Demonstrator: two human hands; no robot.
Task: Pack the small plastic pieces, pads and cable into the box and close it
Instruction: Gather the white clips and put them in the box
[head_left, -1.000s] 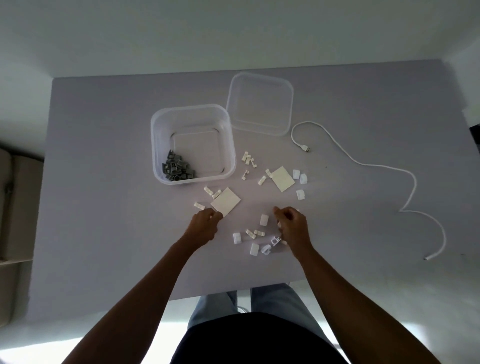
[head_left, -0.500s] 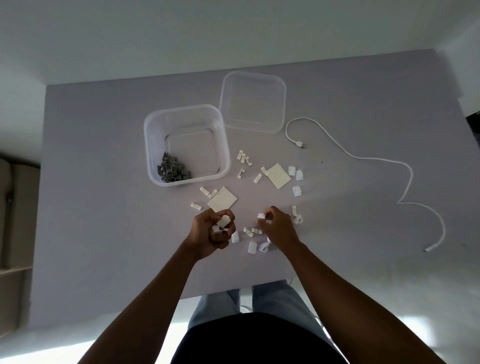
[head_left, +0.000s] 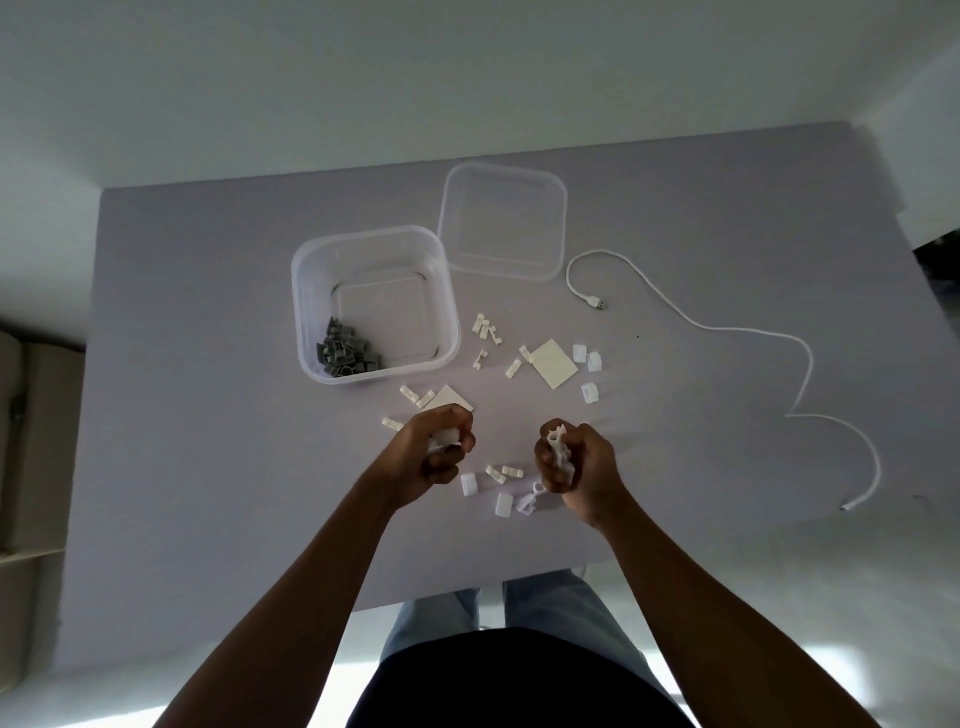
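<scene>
Translucent square box (head_left: 375, 304) with rounded corners, lid (head_left: 502, 221) beside it, holds grey pieces (head_left: 347, 354). Left hand (head_left: 434, 453) and right hand (head_left: 571, 464), fingers clenched, each grasp white plastic pieces; pale square pads (head_left: 554, 362) and thin white cable (head_left: 748, 344) lie on matte worktop (head_left: 208, 364).

Grey table (head_left: 208, 364); beige furniture (head_left: 31, 441) at left; jeans (head_left: 545, 603) below.

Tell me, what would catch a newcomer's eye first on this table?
Probably the two fists near the table's front edge: the left hand and the right hand each clutch small white plastic pieces. Beyond them stands an open clear box with a heap of grey pieces in its near-left corner, its lid lying behind it. A white cable snakes along the right.
</scene>
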